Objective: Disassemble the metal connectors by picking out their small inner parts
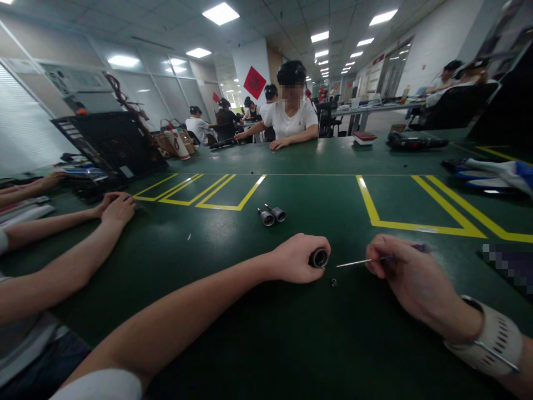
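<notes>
Cylinder (320, 258) (hollow) in left hand (296, 256)

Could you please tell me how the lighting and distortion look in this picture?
In the head view, the ceiling lights are blown out to white; the near part of the green table falls dark; the left hand and right hand are dim but readable; wide-angle distortion seems to stretch the frame's edges; a dark item at the right is pixelated.
</notes>
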Demonstrator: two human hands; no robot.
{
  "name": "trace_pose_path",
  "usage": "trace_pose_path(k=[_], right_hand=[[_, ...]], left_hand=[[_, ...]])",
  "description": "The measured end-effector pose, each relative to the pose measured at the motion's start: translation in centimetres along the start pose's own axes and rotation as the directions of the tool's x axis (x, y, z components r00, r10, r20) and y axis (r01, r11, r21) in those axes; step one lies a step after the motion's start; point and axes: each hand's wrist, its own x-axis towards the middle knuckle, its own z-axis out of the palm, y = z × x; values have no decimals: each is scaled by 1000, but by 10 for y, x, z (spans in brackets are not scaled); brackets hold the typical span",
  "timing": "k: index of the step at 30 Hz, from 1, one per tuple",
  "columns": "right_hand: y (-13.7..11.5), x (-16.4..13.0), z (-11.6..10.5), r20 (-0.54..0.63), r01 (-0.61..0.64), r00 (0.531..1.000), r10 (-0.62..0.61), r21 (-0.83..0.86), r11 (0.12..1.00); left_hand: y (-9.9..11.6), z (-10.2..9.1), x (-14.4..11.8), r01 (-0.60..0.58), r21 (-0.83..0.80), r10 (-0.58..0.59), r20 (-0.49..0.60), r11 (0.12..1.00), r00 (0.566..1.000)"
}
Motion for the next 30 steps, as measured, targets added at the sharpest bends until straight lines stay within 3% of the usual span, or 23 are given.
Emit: trace_pose_path(k=[6,10,15,19,24,27,30], right_hand=[[4,-1,3,-161,101,982,-101,-5,995],[7,-1,9,-141,83,984,-108,-171,982],[15,0,6,-56,104,989,-135,-386,917],[12,-1,8,52,200,979,-199,-467,862],[5,-7,20,211,289,956,-203,-555,780],[9,-9,24,271,356,933,-236,-611,707],[12,-10,28,341,453,892,-298,-660,600]], left_hand=[[18,-8,-1,-68,309,51,63,949,997],[27,-3,-2,-159,534,151,59,831,987],[28,1,-3,-281,609,284,93,742,954],[21,0,-5,-236,486,235,64,842,970],[7,-2,-7,-223,174,222,27,959,975],[-2,-2,-8,-193,-26,185,-186,981,965],[-8,0,-8,-151,-216,35,-461,965,887]])
